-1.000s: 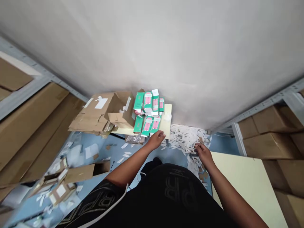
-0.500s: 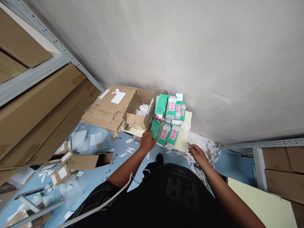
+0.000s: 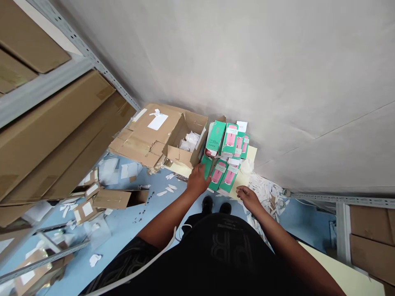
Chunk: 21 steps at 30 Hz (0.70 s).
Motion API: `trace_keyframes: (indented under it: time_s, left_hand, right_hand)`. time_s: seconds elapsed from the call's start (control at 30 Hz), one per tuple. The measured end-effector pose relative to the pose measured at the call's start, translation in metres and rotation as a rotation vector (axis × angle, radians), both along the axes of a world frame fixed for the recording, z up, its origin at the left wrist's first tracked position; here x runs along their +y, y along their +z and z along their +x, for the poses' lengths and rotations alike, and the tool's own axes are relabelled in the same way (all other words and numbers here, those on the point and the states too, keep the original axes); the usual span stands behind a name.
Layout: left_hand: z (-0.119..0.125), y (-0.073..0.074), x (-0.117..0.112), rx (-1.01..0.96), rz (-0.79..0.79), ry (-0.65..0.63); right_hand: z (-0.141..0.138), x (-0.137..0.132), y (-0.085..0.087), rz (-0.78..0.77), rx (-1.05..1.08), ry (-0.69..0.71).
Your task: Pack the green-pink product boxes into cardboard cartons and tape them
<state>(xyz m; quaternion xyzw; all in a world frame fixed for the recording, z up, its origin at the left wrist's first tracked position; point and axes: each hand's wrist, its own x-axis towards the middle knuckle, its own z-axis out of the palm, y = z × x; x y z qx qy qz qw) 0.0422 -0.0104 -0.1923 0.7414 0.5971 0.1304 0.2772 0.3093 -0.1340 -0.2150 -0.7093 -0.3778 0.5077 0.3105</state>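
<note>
Pale-yellow surface [image 3: 253, 154], crowded at left and middle.
Left to right: worn brown cardboard [image 3: 138, 142] overhanging the edge, an open carton [image 3: 179, 154], green-and-pink boxes [image 3: 228, 146] and something white, crumpled [image 3: 247, 166].

Smooth printed card in the green cartons [image 3: 216, 137], matt brown cardboard in the open box [image 3: 179, 155], white paper strips [image 3: 262, 189], smooth blue floor [image 3: 160, 205], perforated metal shelf rail [image 3: 72, 35], wall [image 3: 228, 61] matt to my eye, black cloth shirt [image 3: 228, 263]
</note>
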Motion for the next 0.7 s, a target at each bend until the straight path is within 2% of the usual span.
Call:
trace_keyframes:
  time_s: [0.13,0.2,0.27,0.37,0.47,0.53,0.6,0.7]
  left_hand:
    - [0.029,0.034,0.033,-0.019,0.144,-0.009]
    - [0.047,0.042,0.057,0.060,0.151,-0.003]
    - [0.062,0.043,0.081,0.143,0.089,0.004]
    - [0.074,0.035,0.104,0.208,0.027,0.047]
    - [0.075,0.028,0.113,0.201,0.061,0.056]
    - [0.072,0.031,0.113,0.195,0.077,0.038]
    - [0.069,0.039,0.113,0.202,0.096,0.042]
    - [0.065,0.058,0.110,0.217,0.142,0.088]
  right_hand:
    - [0.012,0.011,0.003,0.001,0.033,0.010]
    - [0.017,0.013,0.003,0.002,0.044,0.003]
    - [0.022,0.012,0.001,-0.002,0.041,0.003]
    - [0.027,0.004,-0.001,-0.007,0.041,0.013]
    - [0.031,-0.006,-0.002,-0.010,0.052,-0.003]
    - [0.033,-0.011,-0.001,-0.024,0.052,-0.023]
    - [0.035,-0.014,-0.001,-0.034,0.054,-0.031]
    - [0.038,-0.014,-0.003,-0.046,0.057,-0.014]
